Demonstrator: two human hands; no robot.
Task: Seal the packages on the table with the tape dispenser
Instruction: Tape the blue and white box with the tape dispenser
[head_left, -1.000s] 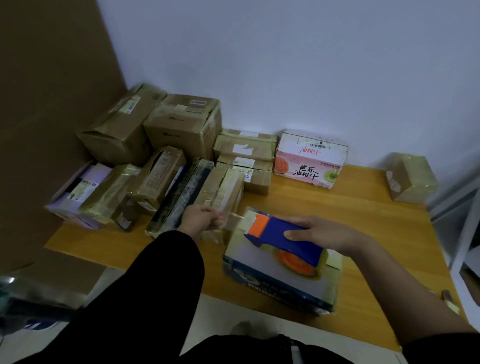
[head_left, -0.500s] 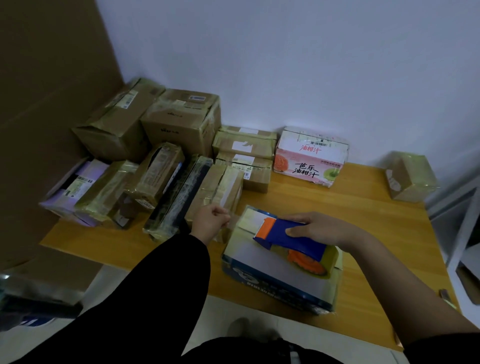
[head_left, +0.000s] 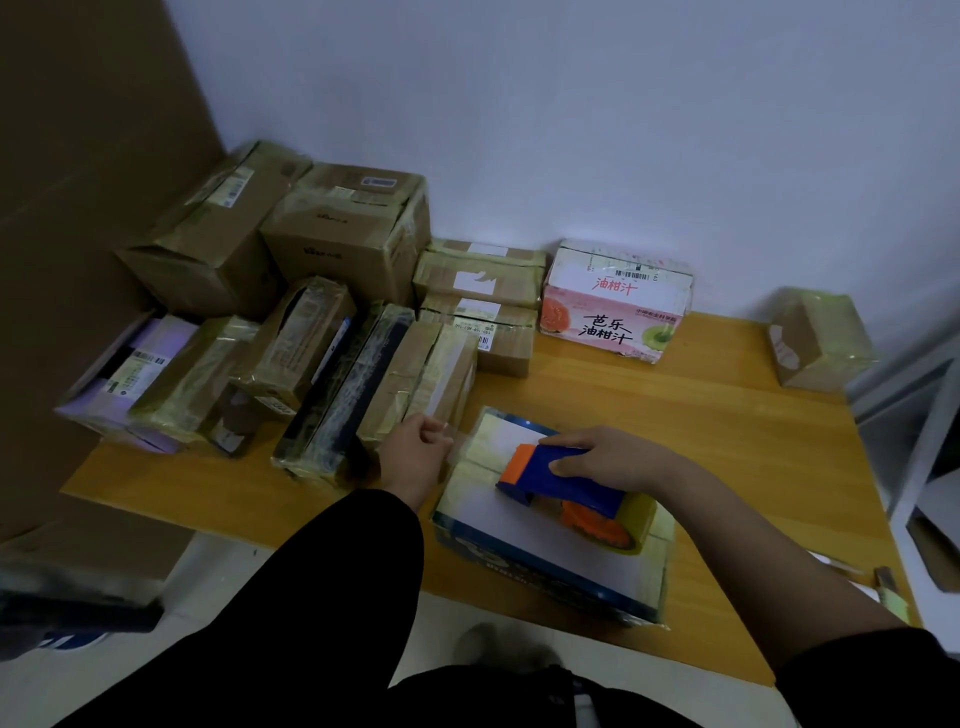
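The dispenser (head_left: 561, 475), blue with an orange nose, lies on top of the box (head_left: 498, 519) at the near edge of the worktop (head_left: 701, 441), straight in front of you. That box is shut, so you cannot see what is in it; its lid is pale with yellowish tape bands across it and its side is blue. The roll (head_left: 641, 522) sits in the back of the dispenser, a clear yellowish ring on an orange core, and it rests on the lid. Your right hand (head_left: 597, 457) lies over the blue body, fingers (head_left: 563, 467) curled down its near side, thumb on the far side, gripping it. Your left hand (head_left: 415, 452) is just beside the box's left end, fingers curled in, and thumb and forefinger seem to pinch a clear strip of tape (head_left: 460, 441) that runs towards the orange nose. A heap of packages (head_left: 332, 291), all closed and most wrapped in tape, fills the far left of the worktop. A pink juice carton (head_left: 615, 301) stands by the wall, and a small taped parcel (head_left: 821, 338) stands well apart at the far right.
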